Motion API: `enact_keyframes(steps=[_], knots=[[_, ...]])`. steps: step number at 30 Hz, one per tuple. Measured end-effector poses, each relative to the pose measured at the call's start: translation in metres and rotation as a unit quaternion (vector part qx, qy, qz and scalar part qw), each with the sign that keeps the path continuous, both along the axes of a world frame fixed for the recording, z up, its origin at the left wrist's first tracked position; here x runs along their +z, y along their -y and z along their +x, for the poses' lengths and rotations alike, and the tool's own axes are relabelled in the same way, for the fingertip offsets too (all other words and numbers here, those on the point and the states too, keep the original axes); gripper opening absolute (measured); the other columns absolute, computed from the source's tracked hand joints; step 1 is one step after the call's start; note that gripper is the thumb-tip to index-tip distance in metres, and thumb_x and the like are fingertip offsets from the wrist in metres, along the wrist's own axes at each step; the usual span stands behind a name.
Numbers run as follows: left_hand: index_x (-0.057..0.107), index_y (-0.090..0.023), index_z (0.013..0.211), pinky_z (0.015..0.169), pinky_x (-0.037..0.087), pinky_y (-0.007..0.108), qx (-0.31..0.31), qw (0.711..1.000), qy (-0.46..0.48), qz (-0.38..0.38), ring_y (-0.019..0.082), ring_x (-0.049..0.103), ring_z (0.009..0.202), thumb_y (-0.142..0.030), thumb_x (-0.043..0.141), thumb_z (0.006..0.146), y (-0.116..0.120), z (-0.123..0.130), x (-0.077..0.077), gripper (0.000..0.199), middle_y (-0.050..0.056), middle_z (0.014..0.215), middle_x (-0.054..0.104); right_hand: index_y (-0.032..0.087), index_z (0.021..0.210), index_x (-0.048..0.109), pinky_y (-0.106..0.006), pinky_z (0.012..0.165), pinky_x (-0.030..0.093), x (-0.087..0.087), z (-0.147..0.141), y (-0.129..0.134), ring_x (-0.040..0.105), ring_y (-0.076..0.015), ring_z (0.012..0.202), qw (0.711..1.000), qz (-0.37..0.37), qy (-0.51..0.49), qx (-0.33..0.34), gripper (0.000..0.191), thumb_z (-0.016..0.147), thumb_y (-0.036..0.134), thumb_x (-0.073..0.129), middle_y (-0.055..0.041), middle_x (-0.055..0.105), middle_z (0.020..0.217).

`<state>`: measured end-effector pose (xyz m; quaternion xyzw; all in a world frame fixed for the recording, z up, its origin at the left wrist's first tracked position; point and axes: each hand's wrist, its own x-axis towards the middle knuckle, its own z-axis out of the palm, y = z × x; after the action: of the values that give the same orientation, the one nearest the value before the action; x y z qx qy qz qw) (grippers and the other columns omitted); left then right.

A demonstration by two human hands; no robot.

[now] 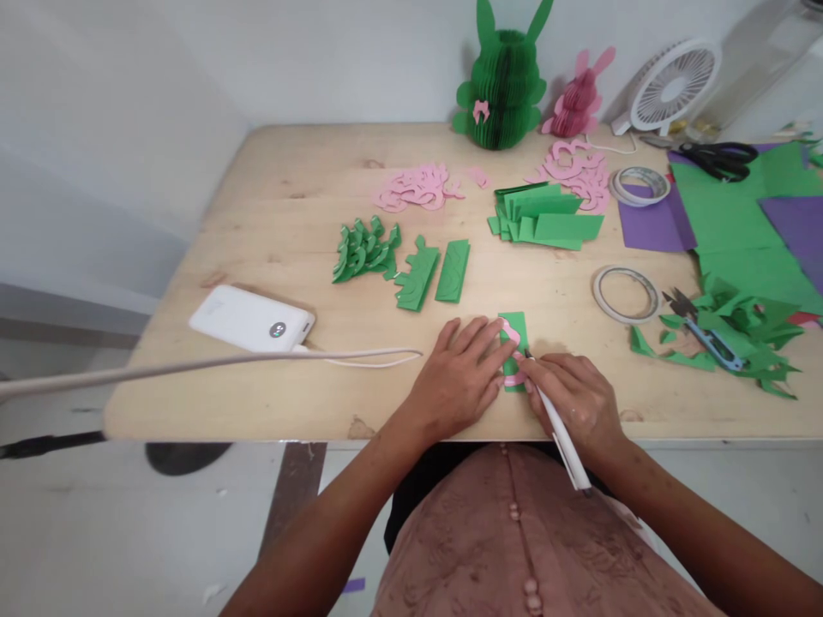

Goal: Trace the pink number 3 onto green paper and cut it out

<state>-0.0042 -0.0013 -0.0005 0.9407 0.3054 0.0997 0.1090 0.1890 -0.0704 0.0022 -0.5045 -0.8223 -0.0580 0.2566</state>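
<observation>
Near the table's front edge lies a small green paper strip (518, 323) with a pink paper shape (513, 332) on top of it. My left hand (459, 368) lies over their left side, its fingers spread and its fingertips pressing the pink shape down. A white pen (561, 435) is gripped in my right hand (572, 398), its tip at the strip's right edge. Beyond my left hand are a green strip with a drawn outline (453, 271), partly cut green strips (417, 276) and a pile of curled green cutouts (365, 248).
A white power bank (252, 320) with a cable (193, 367) lies at left. Pink cutouts (417, 187), folded green strips (546, 216) and paper rabbits (505, 90) are farther back. Tape rolls (626, 294), small snips (707, 334), scissors (720, 158), green scraps (752, 317) and a fan (675, 88) stand right.
</observation>
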Motion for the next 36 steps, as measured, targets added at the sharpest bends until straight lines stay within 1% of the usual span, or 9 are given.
enact_keyframes(steps=[5,13,20,25,36], knots=[[0.048,-0.022,0.138,0.114,0.024,0.051,-0.001,1.000,0.000,0.004,0.028,0.033,0.139,-0.035,0.040,0.097,-0.0003,0.0003,-0.0006,0.044,0.009,0.151,0.040,0.011,0.108,0.064,-0.035,0.070,0.045,0.0013,-0.0014,-0.0001,0.065,-0.0228,0.082,1.000,0.002,0.005,-0.004,0.023,0.087,0.008,0.058,-0.0091,0.075,0.090],[0.048,-0.022,0.138,0.114,0.025,0.051,-0.001,1.000,0.000,0.004,0.028,0.033,0.139,-0.034,0.040,0.097,-0.0003,0.0000,0.0006,0.043,0.009,0.151,0.040,0.009,0.108,0.065,-0.035,0.070,0.046,0.0028,-0.0011,-0.0009,0.065,-0.0237,0.082,1.000,-0.002,0.005,0.006,0.023,0.086,0.007,0.059,-0.0106,0.075,0.090],[0.048,-0.023,0.138,0.114,0.025,0.050,0.002,1.000,-0.003,0.005,0.028,0.033,0.139,-0.032,0.040,0.097,0.0002,0.0002,0.0005,0.043,0.009,0.152,0.039,0.010,0.106,0.066,-0.036,0.070,0.046,0.0038,0.0000,-0.0014,0.066,-0.0239,0.082,1.000,-0.004,0.008,0.005,0.022,0.085,0.006,0.058,-0.0107,0.075,0.090],[0.048,-0.023,0.139,0.114,0.025,0.051,0.002,1.000,-0.001,0.007,0.028,0.033,0.139,-0.033,0.040,0.097,0.0003,-0.0001,-0.0003,0.044,0.008,0.152,0.039,0.012,0.108,0.065,-0.035,0.070,0.046,0.0034,-0.0003,-0.0011,0.066,-0.0231,0.083,1.000,-0.008,0.009,0.002,0.023,0.087,0.007,0.057,-0.0099,0.076,0.090],[0.048,-0.022,0.138,0.115,0.023,0.052,0.002,1.000,-0.004,0.006,0.028,0.032,0.140,-0.032,0.041,0.096,0.0009,0.0001,0.0004,0.043,0.009,0.153,0.037,0.011,0.107,0.065,-0.034,0.071,0.047,0.0043,-0.0021,-0.0019,0.067,-0.0222,0.082,1.000,0.009,0.005,0.005,0.022,0.086,0.007,0.059,-0.0090,0.076,0.088]])
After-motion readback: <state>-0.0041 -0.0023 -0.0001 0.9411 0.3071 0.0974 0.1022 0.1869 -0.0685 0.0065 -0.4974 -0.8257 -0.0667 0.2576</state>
